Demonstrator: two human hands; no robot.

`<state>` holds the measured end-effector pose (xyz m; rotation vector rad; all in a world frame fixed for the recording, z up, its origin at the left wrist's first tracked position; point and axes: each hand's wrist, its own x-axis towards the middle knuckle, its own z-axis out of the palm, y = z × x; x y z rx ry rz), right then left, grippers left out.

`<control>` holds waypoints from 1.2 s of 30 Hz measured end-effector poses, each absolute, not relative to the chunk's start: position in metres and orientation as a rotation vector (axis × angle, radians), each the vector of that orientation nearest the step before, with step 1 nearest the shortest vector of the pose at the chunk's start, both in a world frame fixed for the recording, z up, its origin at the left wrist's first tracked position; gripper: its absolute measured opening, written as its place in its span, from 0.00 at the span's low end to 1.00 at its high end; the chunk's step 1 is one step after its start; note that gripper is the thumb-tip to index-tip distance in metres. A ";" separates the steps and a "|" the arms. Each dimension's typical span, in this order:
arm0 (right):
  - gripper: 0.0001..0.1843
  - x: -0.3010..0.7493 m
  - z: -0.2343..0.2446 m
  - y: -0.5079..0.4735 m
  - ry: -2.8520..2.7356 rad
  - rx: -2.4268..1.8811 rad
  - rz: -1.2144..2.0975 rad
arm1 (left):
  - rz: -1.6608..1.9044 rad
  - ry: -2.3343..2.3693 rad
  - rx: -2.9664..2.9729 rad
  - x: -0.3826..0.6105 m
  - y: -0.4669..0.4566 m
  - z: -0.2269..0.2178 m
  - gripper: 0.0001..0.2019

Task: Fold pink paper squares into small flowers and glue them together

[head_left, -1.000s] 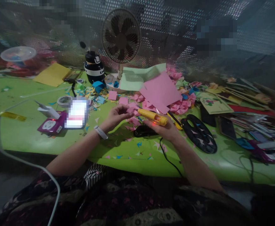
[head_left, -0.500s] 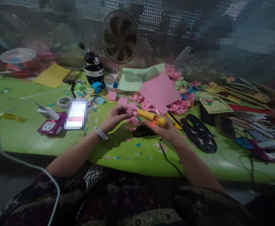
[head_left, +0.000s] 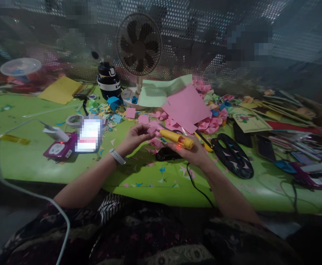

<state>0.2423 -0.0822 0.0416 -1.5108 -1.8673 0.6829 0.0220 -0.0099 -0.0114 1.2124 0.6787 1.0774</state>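
Observation:
My left hand, with a white strap on its wrist, pinches a small piece of pink paper between thumb and fingers. Wrapped around a yellow soldering iron is my right hand; a red light glows in the handle. The iron's thin metal tip points left and meets the pink paper, though exact contact is hard to make out. Below the hands lies a black glossy object, partly covered by my right hand. Pink paper squares rest just beyond my left hand.
Folded pink paper pieces pile up behind the hands, near a fan and a dark bottle. A lit phone leans by a purple power socket at left. Paper scraps litter the green table; a black cord crosses its edge.
Both hands stay almost in place, still holding the pink paper and the soldering iron. The whole view has shifted very slightly.

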 end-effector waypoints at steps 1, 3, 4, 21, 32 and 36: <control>0.20 0.242 0.042 -0.082 -1.859 -1.522 0.702 | 1.085 0.685 1.212 0.022 -0.010 -0.011 0.17; 0.20 0.242 0.042 -0.083 -1.835 -1.547 0.737 | 1.100 0.696 1.209 0.023 -0.011 -0.011 0.17; 0.20 0.241 0.043 -0.083 -1.828 -1.550 0.736 | 1.100 0.696 1.207 0.023 -0.011 -0.011 0.17; 0.22 0.266 0.053 -0.093 -1.853 -1.493 0.622 | 1.112 0.712 1.167 0.020 -0.006 -0.014 0.18; 0.20 0.415 0.018 -0.118 -1.503 -2.435 0.056 | 1.210 0.807 1.179 0.016 0.003 -0.019 0.12; 0.23 0.456 -0.006 -0.120 -1.477 -2.310 0.049 | 1.228 0.832 1.168 0.015 0.005 -0.020 0.11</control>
